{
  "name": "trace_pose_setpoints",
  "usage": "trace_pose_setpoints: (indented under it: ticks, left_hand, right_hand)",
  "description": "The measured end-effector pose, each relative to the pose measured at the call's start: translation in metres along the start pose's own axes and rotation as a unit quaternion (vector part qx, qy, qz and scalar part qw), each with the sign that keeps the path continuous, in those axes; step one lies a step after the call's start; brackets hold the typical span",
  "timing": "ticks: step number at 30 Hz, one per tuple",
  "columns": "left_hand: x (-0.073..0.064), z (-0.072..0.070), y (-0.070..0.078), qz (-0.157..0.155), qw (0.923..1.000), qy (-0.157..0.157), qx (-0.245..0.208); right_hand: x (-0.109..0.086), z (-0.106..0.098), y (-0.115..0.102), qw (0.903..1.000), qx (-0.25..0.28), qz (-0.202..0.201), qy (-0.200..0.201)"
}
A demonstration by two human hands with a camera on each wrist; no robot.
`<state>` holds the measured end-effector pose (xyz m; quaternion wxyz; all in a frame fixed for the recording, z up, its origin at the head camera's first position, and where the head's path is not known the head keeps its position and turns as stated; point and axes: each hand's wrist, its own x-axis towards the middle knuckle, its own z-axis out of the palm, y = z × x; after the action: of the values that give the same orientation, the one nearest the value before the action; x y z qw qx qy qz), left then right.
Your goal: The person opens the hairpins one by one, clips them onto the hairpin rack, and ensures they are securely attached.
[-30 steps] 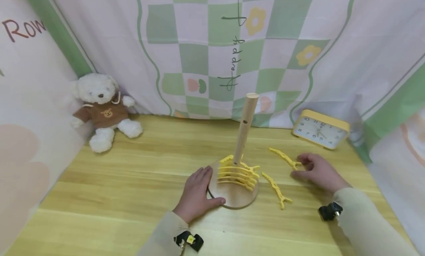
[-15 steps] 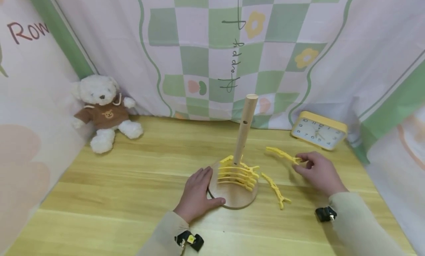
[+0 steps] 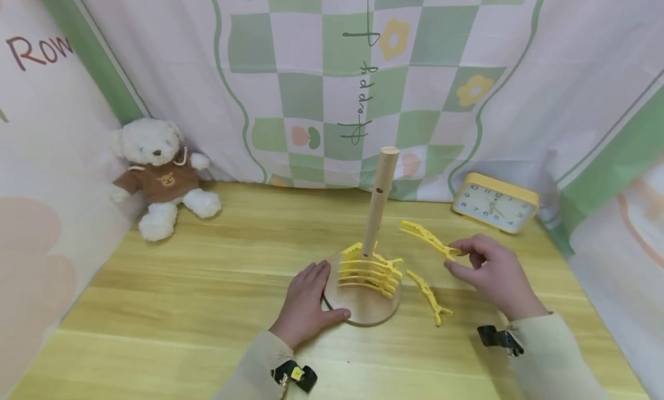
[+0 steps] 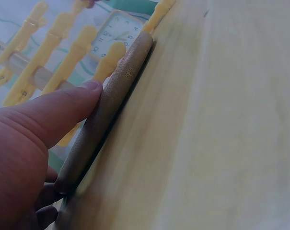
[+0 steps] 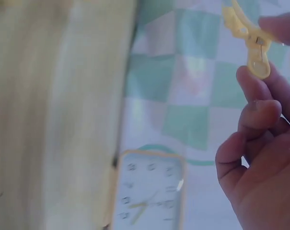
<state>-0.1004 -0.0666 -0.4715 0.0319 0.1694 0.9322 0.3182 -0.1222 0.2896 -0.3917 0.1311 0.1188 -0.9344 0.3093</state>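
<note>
A wooden stand has an upright round post [image 3: 380,198] on a disc base [image 3: 365,313]. Several yellow alligator hair clips [image 3: 365,273] sit low on the stand, around the post's foot. My left hand [image 3: 303,308] holds the base's left rim, the thumb at the front edge and the fingers along the side; the left wrist view shows the thumb against the rim [image 4: 111,100]. To the right, my right hand [image 3: 495,276] pinches one yellow hair clip [image 3: 425,234] by its handle end, its long jaw pointing left; the metal spring shows in the right wrist view. Another hair clip [image 3: 429,296] lies between the base and that hand.
A yellow-framed clock [image 3: 495,204] leans at the back right. On the back left sits a white plush bear [image 3: 163,175] in a brown top. A patterned curtain [image 3: 301,94] hangs behind the wood-grain table [image 3: 171,319].
My right hand has picked up the farther hair clip and moved it slightly left toward the stand. The left hand keeps its place on the base.
</note>
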Motion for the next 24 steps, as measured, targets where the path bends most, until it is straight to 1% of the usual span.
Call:
trace_pose_setpoints:
  ticks: [8,13,18,24]
  left_hand:
    - [-0.001,-0.001,0.001,-0.011,0.9999,-0.003,-0.003]
    - [-0.001,-0.002,0.002,-0.007,1.0,-0.002,-0.002]
    - [-0.001,-0.001,0.002,-0.008,1.0,-0.004,-0.003]
    - [-0.001,0.001,0.001,-0.006,1.0,-0.002,0.0]
  right_hand:
    - [-0.004,-0.008,-0.028,0.9982,0.022,-0.053,0.018]
    - [-0.006,-0.012,-0.042,0.9947,0.044,-0.091,0.019]
    - [-0.008,-0.012,-0.054,0.9934,0.072,-0.09,-0.008]
    - [-0.007,-0.005,-0.066,0.9916,0.087,-0.094,-0.013]
